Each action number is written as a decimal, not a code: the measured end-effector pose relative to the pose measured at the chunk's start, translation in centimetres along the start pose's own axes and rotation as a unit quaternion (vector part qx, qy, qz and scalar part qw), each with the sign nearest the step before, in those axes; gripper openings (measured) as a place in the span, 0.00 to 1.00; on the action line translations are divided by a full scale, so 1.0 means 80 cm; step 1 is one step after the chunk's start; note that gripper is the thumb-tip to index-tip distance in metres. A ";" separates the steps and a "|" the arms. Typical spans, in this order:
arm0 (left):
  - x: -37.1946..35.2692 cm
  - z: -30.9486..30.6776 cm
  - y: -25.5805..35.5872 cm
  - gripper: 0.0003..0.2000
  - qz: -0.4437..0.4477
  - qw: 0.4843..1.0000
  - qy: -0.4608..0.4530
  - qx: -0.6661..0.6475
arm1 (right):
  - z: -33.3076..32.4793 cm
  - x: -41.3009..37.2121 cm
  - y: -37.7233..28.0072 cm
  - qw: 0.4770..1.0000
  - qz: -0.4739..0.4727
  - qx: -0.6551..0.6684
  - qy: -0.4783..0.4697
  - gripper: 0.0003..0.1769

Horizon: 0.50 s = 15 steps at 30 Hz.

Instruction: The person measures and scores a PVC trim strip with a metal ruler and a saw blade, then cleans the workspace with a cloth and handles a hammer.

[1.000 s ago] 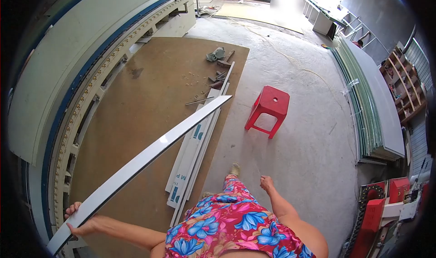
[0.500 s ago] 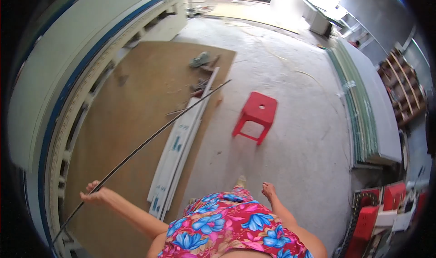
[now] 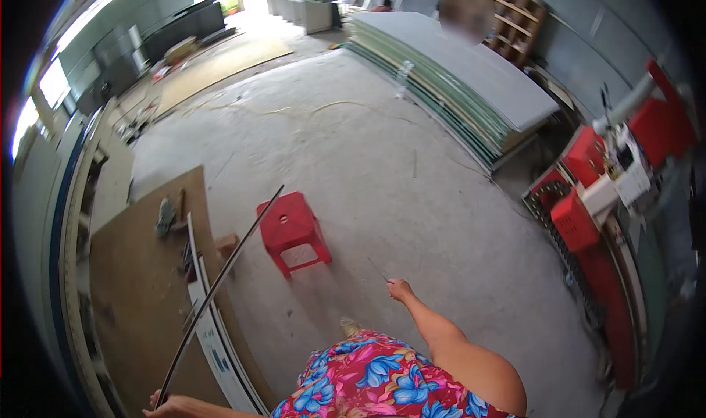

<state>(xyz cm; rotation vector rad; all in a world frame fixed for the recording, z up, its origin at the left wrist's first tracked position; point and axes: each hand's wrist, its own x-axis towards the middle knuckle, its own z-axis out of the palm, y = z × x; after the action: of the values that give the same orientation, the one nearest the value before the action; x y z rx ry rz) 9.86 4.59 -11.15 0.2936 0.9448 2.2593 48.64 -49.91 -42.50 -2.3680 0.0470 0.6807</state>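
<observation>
At the lower left edge of the view, my left hand [image 3: 166, 406] is closed around a long, thin dark strip [image 3: 215, 288]. The strip slants up and to the right, bowing slightly, and its far tip shows in front of a red plastic stool [image 3: 288, 223]. My right hand [image 3: 399, 290] is held out over the concrete floor, fingers closed. From it a thin, needle-like rod [image 3: 379, 269] points forward and left; its kind is too fine to tell. The stool stands upright on the floor, between and ahead of my hands.
On the left, a brown board [image 3: 140, 286] carries long white strips [image 3: 220, 344] and some tools. A long machine [image 3: 70, 219] runs along the left side. Stacked panels [image 3: 456, 80] lie at the back right; red machinery [image 3: 577, 219] stands at the right.
The view has swung right, so the stool and board appear further left. My left hand, still holding the strip, is lower in view. My right arm reaches further out, and a thin rod now shows there.
</observation>
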 end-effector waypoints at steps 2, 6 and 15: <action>-0.040 0.034 -0.017 0.13 -0.026 0.998 -0.060 -0.009 | 0.012 -0.006 0.024 0.999 0.029 0.002 0.015 0.15; -0.109 0.087 -0.037 0.11 -0.089 0.978 -0.186 -0.028 | 0.035 -0.059 0.079 0.993 0.109 0.024 0.035 0.15; -0.207 0.148 -0.113 0.16 0.077 0.894 -0.438 0.061 | 0.097 -0.236 0.200 0.954 0.286 0.043 0.073 0.15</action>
<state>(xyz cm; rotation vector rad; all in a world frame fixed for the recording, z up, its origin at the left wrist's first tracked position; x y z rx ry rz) 31.94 4.98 -8.29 1.3446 0.5654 1.8543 25.45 -60.32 -47.83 -2.3192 0.8363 0.7415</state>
